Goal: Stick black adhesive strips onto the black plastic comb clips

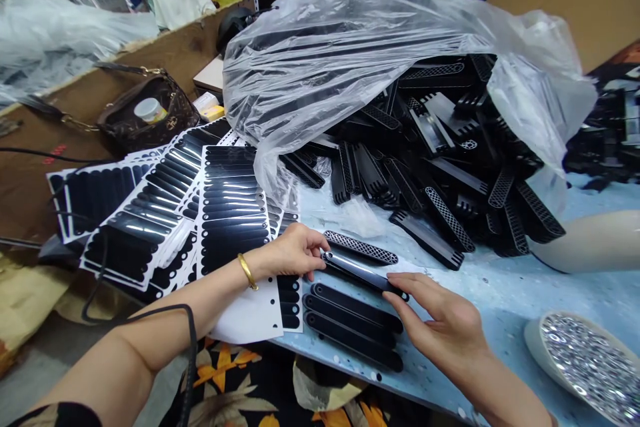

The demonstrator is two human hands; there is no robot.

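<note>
A long, glossy black strip with rounded ends is between my two hands, just above the table. My left hand, with a gold bangle at the wrist, pinches its left end. The thumb and fingers of my right hand grip the strip's right end. Right behind it lies a black piece with a lattice pattern. In front, several similar plain black pieces rest side by side. Under my left forearm are white sheets with rows of black adhesive strips.
A large clear plastic bag spills a heap of black slotted parts across the blue table. At the right stands a bowl of small metal rings. A brown handbag sits back left; a dark cable crosses my left arm.
</note>
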